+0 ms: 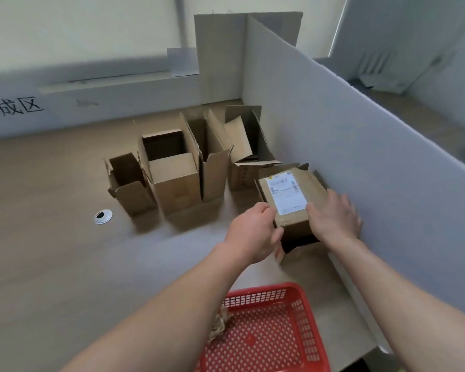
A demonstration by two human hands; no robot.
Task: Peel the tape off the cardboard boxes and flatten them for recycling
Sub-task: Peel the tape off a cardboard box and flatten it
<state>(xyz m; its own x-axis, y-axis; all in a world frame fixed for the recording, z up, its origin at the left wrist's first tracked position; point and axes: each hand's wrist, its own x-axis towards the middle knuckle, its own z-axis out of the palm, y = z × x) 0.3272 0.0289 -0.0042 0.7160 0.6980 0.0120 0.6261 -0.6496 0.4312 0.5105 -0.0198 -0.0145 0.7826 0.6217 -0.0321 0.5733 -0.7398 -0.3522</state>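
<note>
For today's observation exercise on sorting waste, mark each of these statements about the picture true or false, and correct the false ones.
1. Both hands hold the brown cardboard box with the white shipping label. True: the left hand and right hand grip its sides.
2. The red perforated plastic basket sits at the far wall. False: it is nearest the camera, below the hands.
3. Several open-topped brown cardboard boxes stand on the wooden table. True.
4. The labelled box lies left of the open boxes. False: it is to their right, beside the white partition board.
</note>
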